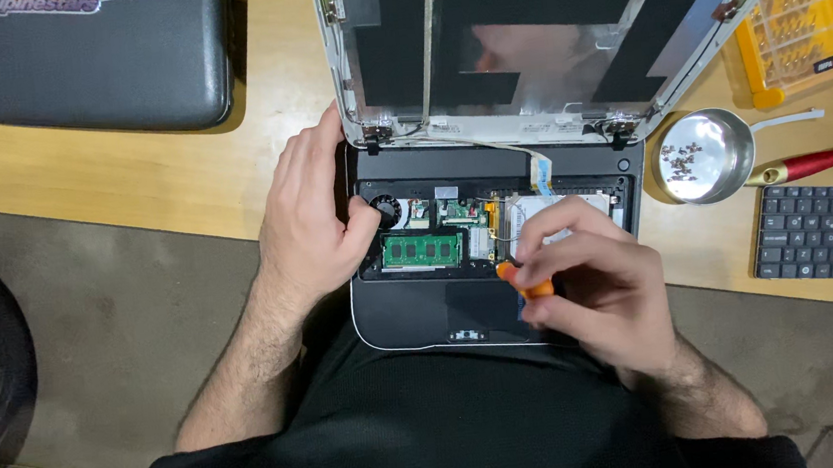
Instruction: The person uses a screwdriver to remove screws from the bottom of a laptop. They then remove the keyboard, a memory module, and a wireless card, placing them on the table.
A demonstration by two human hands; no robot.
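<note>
While the opened laptop base (462, 290) hangs partly over the near edge of the wooden worktop (130, 169), resting toward the person's lap, both hands are down on it. The left hand (310, 218) clamps the left side of the base, fingers curled over its edge and the thumb pressing in just beside the small round cooling fan (386, 209). The right hand (597, 283) is closed around a small orange-handled screwdriver (521, 283), pinched between thumb and fingertips, its thin shaft pointing up into the exposed board near the middle of the machine. Just left of that tip lies the green memory module (423, 250), and behind the right hand's fingers sits the silvery hard drive (560, 209), partly hidden. The stripped screen lid (540, 42) stands open behind the base, bare metal and black tape showing, with a flat ribbon cable (539, 165) running down from the hinge line. Off to the right, near the base, a little round metal bowl (706, 153) holds loose screws; beyond it, at the far right edge, a yellow bit case (804, 14), a red-handled tool (822, 160) and the removed keyboard (828, 233). At the worktop's far left corner rests a dark hard case (80, 63).
</note>
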